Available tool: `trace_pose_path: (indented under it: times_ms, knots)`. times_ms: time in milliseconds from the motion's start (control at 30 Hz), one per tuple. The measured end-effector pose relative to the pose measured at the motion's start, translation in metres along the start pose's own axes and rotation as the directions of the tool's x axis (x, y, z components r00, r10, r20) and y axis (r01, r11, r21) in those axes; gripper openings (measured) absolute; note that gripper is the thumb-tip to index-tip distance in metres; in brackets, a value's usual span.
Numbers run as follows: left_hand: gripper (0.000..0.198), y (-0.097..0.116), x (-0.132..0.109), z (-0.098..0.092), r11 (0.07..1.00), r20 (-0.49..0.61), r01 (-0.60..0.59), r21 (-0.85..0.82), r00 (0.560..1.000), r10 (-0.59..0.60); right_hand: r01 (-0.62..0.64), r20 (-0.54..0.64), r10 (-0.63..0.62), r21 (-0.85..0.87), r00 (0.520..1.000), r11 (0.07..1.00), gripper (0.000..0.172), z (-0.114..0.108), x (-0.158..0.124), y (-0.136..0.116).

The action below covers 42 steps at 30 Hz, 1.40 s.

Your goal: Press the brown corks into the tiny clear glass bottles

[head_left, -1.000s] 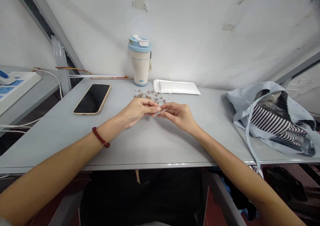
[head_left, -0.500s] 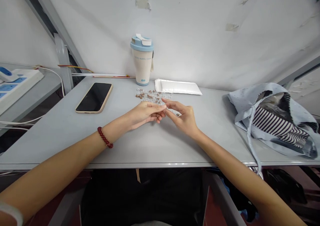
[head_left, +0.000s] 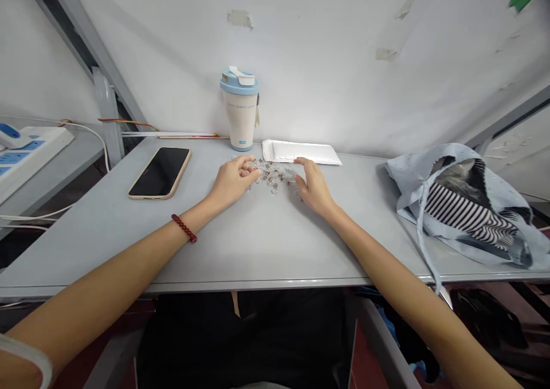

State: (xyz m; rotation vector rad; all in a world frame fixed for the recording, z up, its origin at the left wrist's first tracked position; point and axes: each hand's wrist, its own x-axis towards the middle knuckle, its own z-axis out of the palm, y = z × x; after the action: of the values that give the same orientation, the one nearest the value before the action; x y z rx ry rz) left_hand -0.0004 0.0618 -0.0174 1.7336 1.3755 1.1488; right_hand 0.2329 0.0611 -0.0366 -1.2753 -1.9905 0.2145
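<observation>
Several small clear pieces with brown parts [head_left: 275, 177] lie in a loose pile on the grey table [head_left: 258, 240]. My left hand [head_left: 234, 178] rests at the left side of the pile, its fingers curved and apart, with nothing visible in it. At the right side of the pile is my right hand [head_left: 314, 187], thumb and fingers spread, also with nothing visible between them. The fingers of both hands cover the pile's outer edges.
Behind the pile stand a cup with a blue lid [head_left: 240, 111] and a white padded envelope [head_left: 305, 152]. A phone [head_left: 160, 173] lies to the left. On the right sits a light blue bag [head_left: 468, 205]; a power strip [head_left: 30, 154] is at the far left.
My hands have come apart, the left moving left and the right slightly away from the middle. More of the pile shows between them, and it looks more spread toward me.
</observation>
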Motion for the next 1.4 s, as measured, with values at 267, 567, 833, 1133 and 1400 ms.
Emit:
trace_pose_path:
  times_ms: [267, 567, 833, 1133, 1400]
  knots:
    - [0.031, -0.018, 0.023, -0.032, 0.976, -0.128, 0.065, 0.209, 0.991, -0.039, 0.035, 0.218, -0.024, -0.046, 0.976, 0.998, 0.040, 0.000, 0.007, 0.027]
    - [0.019, -0.028, 0.031, -0.045, 0.921, -0.093, 0.100, 0.376, 0.993, -0.070, 0.056, 0.226, -0.043, -0.051, 0.973, 0.997, 0.037, 0.007, 0.015, 0.023]
    - [0.029, -0.038, 0.027, -0.039, 0.850, 0.106, -0.136, 0.509, 0.990, 0.095, 0.118, 0.153, -0.102, -0.096, 0.983, 0.988, 0.033, 0.012, 0.021, 0.018]
    - [0.022, -0.035, 0.024, -0.030, 0.790, 0.151, -0.169, 0.589, 0.984, 0.098, -0.066, 0.098, 0.072, -0.057, 0.993, 0.996, 0.016, 0.006, 0.021, 0.017]
    - [0.008, -0.024, 0.023, -0.028, 0.809, 0.132, -0.191, 0.555, 0.981, 0.141, -0.231, 0.032, 0.229, 0.085, 0.973, 0.969, 0.007, 0.002, 0.021, 0.014]
